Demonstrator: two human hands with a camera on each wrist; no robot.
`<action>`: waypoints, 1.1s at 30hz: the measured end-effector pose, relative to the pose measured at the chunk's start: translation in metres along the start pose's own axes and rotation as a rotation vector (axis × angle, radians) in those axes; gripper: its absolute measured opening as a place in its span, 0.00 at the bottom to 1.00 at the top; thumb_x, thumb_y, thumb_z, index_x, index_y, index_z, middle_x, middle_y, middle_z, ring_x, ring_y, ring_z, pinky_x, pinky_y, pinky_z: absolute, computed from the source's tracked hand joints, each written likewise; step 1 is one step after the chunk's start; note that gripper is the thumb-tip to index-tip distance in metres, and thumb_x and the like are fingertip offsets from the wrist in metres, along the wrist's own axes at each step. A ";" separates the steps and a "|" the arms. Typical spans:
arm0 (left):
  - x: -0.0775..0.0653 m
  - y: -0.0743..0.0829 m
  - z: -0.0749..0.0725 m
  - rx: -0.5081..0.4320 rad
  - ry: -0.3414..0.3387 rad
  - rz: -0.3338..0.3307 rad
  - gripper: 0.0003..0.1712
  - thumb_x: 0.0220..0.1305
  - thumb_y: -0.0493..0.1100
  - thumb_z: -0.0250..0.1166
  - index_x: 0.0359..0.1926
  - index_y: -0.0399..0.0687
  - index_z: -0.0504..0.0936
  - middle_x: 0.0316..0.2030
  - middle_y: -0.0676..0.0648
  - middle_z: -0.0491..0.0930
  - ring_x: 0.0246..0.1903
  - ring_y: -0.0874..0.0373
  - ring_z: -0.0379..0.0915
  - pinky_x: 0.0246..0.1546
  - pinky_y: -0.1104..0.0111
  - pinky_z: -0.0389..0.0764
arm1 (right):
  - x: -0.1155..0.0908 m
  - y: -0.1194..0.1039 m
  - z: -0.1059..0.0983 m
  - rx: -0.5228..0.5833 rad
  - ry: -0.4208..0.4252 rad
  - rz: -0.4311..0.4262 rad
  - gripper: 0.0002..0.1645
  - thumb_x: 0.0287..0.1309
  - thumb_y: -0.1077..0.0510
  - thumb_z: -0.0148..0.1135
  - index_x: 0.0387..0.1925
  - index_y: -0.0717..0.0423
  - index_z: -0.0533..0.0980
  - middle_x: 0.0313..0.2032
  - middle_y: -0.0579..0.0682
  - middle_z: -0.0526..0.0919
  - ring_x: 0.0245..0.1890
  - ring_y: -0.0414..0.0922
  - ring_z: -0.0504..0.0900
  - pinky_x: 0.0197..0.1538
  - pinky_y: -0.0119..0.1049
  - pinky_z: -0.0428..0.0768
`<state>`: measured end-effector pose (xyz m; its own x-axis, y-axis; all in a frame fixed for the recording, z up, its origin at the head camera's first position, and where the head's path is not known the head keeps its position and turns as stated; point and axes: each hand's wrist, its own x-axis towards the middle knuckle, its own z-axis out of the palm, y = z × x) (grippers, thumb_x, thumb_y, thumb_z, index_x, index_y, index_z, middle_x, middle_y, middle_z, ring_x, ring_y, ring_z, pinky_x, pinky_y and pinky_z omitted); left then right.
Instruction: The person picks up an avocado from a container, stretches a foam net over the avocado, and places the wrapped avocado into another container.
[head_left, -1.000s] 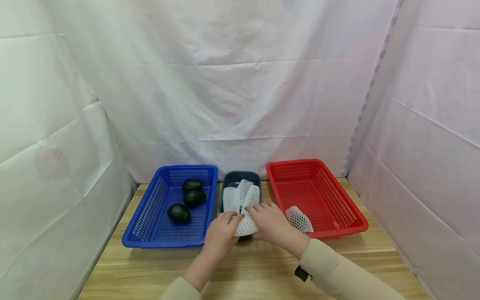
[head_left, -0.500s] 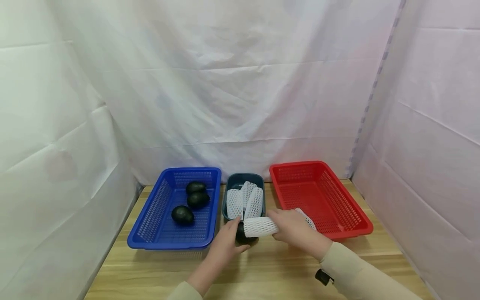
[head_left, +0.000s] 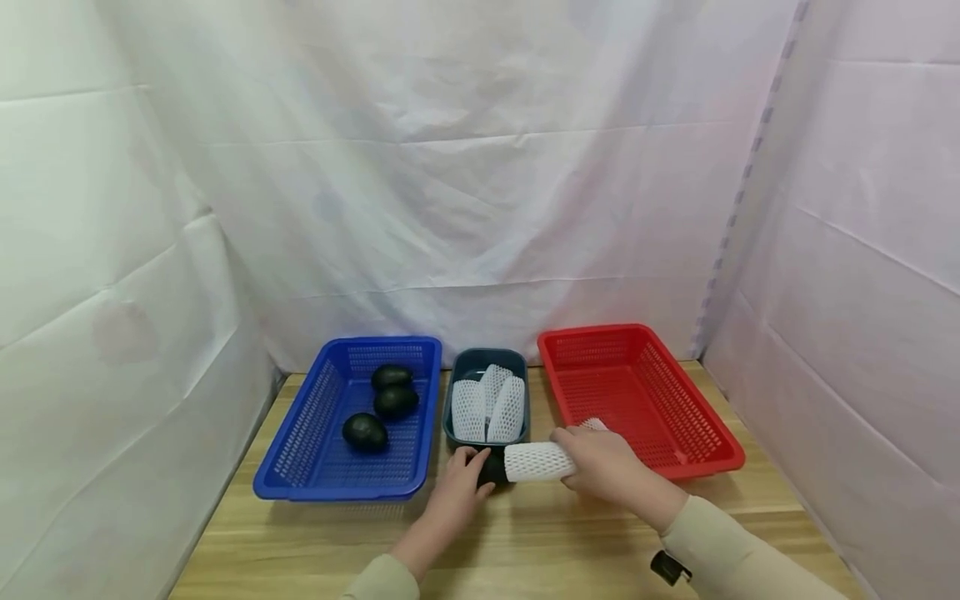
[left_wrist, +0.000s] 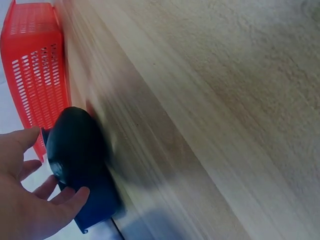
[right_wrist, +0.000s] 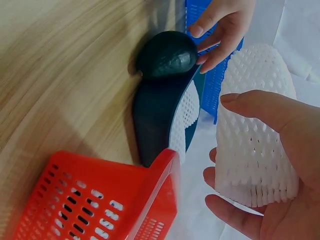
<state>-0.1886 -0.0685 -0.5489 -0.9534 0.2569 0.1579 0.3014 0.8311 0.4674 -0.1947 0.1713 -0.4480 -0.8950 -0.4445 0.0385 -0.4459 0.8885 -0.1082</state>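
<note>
The room is closed off by white cloth (head_left: 480, 208) at 9, 12 and 3 o'clock, with a wood-grained counter (head_left: 547, 554) set between. On it a blue basket (head_left: 382, 354) is placed at 10 o'clock, a red basket (head_left: 622, 354) at 2, and a smaller teal box (head_left: 487, 357) between them at 12. By the right hand (head_left: 606, 467), at 3 o'clock, a foam sleeve (head_left: 536, 462) is gripped between thumb and fingers, its long axis lined up from 9 to 3. The left hand (head_left: 456, 493), at 9 o'clock, is held with fingers loosely parted; whether contact is made cannot be told. Between the two, at 6 o'clock of the box, a single avocado (head_left: 492, 469) is laid on the counter, nearer to the left hand; its axis is partly hidden, though 9 to 3 is suggested. The sleeve's end is pointed at it, but a gap is shown in the right wrist view. Three more avocados (head_left: 365, 432) are held in the blue basket, several nets (head_left: 470, 410) in the box.
</note>
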 end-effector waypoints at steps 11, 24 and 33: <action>0.001 -0.004 0.008 -0.084 0.002 -0.089 0.20 0.63 0.46 0.68 0.53 0.44 0.77 0.49 0.41 0.74 0.46 0.46 0.76 0.44 0.52 0.77 | -0.004 0.007 0.003 0.015 0.021 -0.015 0.28 0.37 0.50 0.82 0.41 0.44 0.76 0.36 0.42 0.81 0.33 0.40 0.75 0.35 0.39 0.78; -0.004 -0.001 0.012 -0.342 -0.041 -0.185 0.32 0.56 0.47 0.73 0.59 0.37 0.76 0.54 0.35 0.75 0.54 0.39 0.72 0.53 0.46 0.72 | -0.007 0.010 0.005 -0.007 0.045 -0.016 0.27 0.39 0.48 0.81 0.41 0.43 0.76 0.36 0.40 0.82 0.32 0.38 0.76 0.35 0.38 0.78; -0.014 0.017 -0.033 -0.684 0.024 -0.291 0.35 0.53 0.45 0.76 0.61 0.40 0.76 0.53 0.36 0.76 0.44 0.46 0.78 0.36 0.58 0.82 | -0.008 0.015 -0.005 0.025 0.036 0.020 0.29 0.38 0.48 0.82 0.44 0.42 0.76 0.35 0.39 0.78 0.32 0.39 0.73 0.34 0.37 0.76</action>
<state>-0.1699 -0.0747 -0.5144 -0.9976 0.0559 -0.0396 -0.0162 0.3695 0.9291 -0.1946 0.1885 -0.4448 -0.9037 -0.4222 0.0715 -0.4282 0.8937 -0.1340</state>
